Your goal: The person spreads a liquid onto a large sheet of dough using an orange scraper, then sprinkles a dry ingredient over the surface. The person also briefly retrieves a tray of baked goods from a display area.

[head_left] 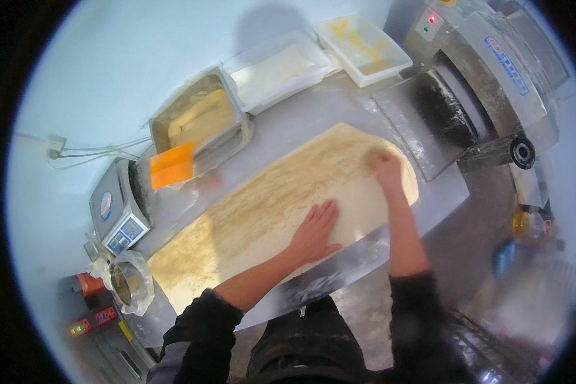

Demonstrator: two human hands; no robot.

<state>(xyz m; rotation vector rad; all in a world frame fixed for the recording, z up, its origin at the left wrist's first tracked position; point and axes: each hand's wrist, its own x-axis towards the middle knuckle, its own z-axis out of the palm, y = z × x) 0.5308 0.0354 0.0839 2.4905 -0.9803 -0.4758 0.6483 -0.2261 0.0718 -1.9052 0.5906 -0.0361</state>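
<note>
A long sheet of pale dough [256, 249] lies slantwise across the metal worktable, with a brownish spread or powder streaked over its far part. My left hand [315, 232] rests flat on the dough near its front edge, fingers stretched out and holding nothing. Toward the sheet's right end, my right hand [387, 171] is closed with its knuckles low over the dough. A brownish blur shows at its fingers, and what they hold, if anything, is hidden.
Behind the dough stand a metal tub [230, 96] with a yellowish mass, a tub of white powder [281, 67] and a white tray [365, 80]. An orange scraper [171, 166] and a scale [116, 208] are at left, above a metal bowl [120, 285]. A roller machine [493, 83] borders the right.
</note>
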